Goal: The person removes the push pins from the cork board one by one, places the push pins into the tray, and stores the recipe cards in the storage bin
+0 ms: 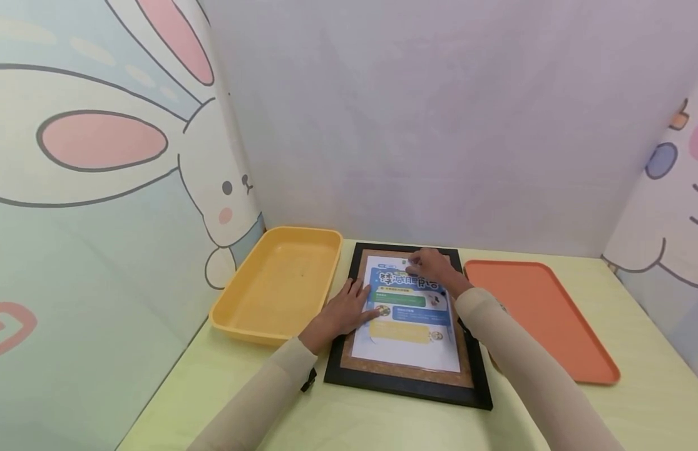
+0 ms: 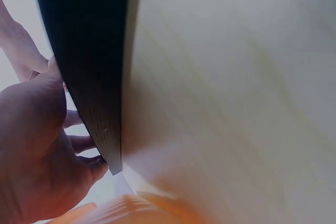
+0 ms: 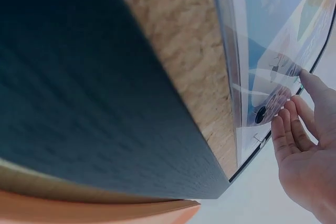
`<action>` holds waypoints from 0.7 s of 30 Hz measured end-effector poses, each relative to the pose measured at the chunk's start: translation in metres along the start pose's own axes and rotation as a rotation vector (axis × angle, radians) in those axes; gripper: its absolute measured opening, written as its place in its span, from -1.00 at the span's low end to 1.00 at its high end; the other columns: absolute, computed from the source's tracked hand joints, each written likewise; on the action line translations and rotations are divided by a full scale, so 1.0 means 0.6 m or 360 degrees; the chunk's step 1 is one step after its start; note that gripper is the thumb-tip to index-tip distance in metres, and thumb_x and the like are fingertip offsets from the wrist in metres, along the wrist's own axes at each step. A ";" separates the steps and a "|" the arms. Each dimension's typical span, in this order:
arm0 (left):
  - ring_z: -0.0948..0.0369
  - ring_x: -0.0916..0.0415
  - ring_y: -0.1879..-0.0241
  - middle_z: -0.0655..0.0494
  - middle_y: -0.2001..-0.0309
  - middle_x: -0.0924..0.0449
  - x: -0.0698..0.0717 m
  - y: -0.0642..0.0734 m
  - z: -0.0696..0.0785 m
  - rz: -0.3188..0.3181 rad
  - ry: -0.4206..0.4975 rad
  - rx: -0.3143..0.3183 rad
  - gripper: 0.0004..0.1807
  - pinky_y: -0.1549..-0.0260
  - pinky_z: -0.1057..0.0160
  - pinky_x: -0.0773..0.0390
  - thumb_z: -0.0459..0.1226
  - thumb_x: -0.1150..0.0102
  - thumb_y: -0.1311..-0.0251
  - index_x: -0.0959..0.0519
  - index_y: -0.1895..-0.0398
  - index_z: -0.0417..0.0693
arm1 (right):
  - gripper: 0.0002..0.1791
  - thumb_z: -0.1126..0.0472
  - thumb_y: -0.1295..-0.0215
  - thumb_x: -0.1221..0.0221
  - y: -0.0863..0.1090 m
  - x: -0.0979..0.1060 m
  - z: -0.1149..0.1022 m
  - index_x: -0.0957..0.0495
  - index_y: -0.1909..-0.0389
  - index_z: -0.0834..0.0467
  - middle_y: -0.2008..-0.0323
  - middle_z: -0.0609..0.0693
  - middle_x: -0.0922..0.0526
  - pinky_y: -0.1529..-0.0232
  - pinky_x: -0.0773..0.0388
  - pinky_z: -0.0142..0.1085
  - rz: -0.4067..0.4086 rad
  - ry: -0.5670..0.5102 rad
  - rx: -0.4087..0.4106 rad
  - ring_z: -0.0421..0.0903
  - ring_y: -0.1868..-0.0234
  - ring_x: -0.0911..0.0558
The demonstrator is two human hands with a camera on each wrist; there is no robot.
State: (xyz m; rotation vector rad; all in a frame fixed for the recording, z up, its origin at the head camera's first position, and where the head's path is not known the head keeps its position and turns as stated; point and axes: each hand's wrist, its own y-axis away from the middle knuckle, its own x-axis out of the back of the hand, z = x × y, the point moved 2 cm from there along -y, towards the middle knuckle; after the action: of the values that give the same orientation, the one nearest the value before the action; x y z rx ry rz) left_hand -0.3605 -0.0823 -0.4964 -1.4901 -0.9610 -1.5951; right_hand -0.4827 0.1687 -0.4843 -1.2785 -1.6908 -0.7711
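Observation:
A printed sheet point(image 1: 382, 349) in a clear, glossy sleeve lies on a cork board point(image 1: 349, 347) with a black frame point(image 1: 405, 388). My left hand point(image 1: 344, 308) rests with spread fingers over the board's left edge, thumb and fingertips on the sheet. At the top of the sheet, my right hand point(image 1: 433, 266) has thumb and index finger together around a small greenish thing point(image 3: 301, 84), likely a push pin; its shape is mostly hidden. A clear, pin-like outline point(image 3: 260, 140) shows near the sheet's corner in the right wrist view.
To the left of the board stands a yellow tray point(image 1: 281, 285) with raised sides. An orange tray point(image 1: 546, 319) lies at the right, close to the frame. Behind the pale table point(image 1: 653, 326) hangs a light curtain point(image 1: 427, 125), with cartoon-printed walls on both sides.

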 end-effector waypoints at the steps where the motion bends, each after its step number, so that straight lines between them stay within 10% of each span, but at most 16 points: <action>1: -0.15 0.07 -0.62 -0.14 -0.65 0.01 0.000 -0.002 0.002 -0.0001 0.0001 -0.0005 -0.08 -0.50 -0.05 -0.18 0.35 0.20 -0.49 -0.11 -0.67 -0.02 | -0.51 0.07 -0.40 -0.36 0.002 0.002 0.000 -0.64 -0.23 0.27 -0.04 0.19 -0.71 -0.11 -0.59 0.00 0.0013 -0.0015 0.0006 0.06 0.01 -0.66; 21: -0.17 0.12 -0.63 -0.14 -0.66 0.05 -0.005 -0.002 0.000 -0.0007 0.0127 0.0012 -0.06 -0.49 -0.09 -0.19 0.36 0.15 -0.46 -0.11 -0.67 -0.05 | -0.66 0.19 -0.46 -0.30 -0.011 -0.008 -0.015 -0.68 -0.16 0.24 -0.01 0.17 -0.71 -0.17 -0.57 0.01 0.0067 -0.0200 -0.0009 0.07 0.02 -0.64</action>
State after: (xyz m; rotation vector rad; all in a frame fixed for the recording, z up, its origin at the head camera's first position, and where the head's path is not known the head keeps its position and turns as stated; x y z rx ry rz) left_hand -0.3617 -0.0819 -0.4995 -1.4092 -0.9245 -1.6400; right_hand -0.4863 0.1567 -0.4845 -1.3875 -1.7562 -0.6835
